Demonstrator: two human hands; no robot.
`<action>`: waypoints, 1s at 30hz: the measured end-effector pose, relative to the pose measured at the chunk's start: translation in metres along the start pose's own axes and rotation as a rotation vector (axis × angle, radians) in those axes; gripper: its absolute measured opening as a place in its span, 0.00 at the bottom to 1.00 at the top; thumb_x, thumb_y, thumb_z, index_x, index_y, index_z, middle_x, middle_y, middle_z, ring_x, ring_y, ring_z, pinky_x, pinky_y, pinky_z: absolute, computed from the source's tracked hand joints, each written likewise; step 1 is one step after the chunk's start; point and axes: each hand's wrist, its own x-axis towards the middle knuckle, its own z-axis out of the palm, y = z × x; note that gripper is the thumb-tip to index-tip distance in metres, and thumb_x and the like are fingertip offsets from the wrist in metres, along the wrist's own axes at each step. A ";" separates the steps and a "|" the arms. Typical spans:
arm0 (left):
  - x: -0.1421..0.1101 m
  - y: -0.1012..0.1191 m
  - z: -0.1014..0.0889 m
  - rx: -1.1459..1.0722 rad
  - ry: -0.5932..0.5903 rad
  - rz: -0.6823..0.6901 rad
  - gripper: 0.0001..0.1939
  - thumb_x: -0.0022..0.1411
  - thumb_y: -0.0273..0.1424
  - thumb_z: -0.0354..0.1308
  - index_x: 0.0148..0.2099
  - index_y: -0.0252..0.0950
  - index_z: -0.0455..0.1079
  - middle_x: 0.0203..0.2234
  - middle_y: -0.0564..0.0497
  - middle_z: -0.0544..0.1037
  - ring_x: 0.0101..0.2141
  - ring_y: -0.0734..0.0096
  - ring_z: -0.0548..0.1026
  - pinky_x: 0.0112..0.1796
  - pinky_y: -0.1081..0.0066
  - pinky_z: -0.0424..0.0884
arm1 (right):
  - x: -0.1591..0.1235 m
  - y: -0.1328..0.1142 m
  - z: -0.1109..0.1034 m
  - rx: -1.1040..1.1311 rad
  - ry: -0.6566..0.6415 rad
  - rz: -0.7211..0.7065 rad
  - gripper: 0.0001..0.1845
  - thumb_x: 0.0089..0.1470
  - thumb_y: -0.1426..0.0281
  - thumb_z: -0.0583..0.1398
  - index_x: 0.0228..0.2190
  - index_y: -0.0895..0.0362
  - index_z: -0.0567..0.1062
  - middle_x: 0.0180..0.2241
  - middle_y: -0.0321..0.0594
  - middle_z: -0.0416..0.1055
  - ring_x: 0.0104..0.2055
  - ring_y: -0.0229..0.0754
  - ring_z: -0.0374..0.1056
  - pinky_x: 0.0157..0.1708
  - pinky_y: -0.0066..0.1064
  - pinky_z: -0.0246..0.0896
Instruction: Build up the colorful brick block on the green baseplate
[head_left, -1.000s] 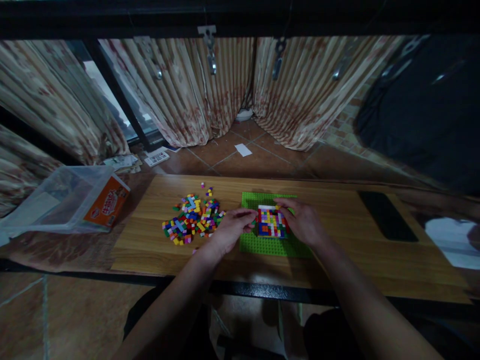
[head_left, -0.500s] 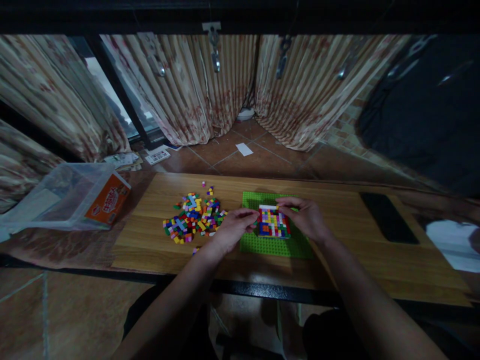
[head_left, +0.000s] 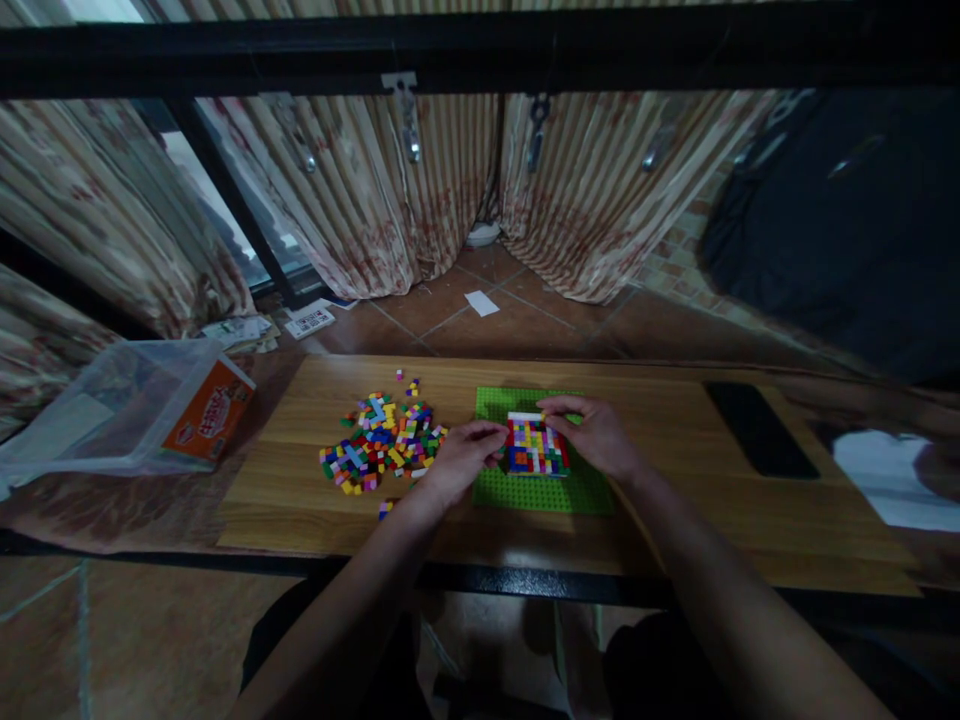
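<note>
A multicoloured panel of toy building bricks (head_left: 537, 452) sits on a green studded baseplate (head_left: 540, 495), with a white strip of brick along its far edge. My right hand (head_left: 596, 432) reaches in from the right, thumb and fingertips pinched at the panel's far right corner around a small yellow brick (head_left: 547, 415). At the panel's left edge is my left hand (head_left: 466, 455), its thumb and fingers pressed together; whatever lies between them is hidden. Left of that hand spreads a pile of loose toy bricks (head_left: 386, 440) on the wooden table (head_left: 277, 470).
On the left stands a clear plastic bin (head_left: 135, 400) with an orange label. A dark phone-like slab (head_left: 761, 430) lies at the table's right, near a white sheet (head_left: 874, 475) and part of another person's hand (head_left: 939, 470). Curtains (head_left: 420, 200) hang beyond the table.
The camera view has tilted slightly up and shifted right. Both hands keep nearly the same place at the brick panel. The other person's hand at the far right has shifted a little.
</note>
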 end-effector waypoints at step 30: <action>-0.013 0.012 0.006 -0.221 -0.151 0.128 0.15 0.44 0.25 0.70 0.37 0.31 0.75 0.30 0.51 0.79 0.28 0.76 0.74 0.32 0.74 0.70 | -0.039 -0.035 0.025 0.043 -0.086 -0.227 0.16 0.55 0.63 0.62 0.46 0.50 0.75 0.44 0.40 0.75 0.41 0.42 0.71 0.43 0.37 0.68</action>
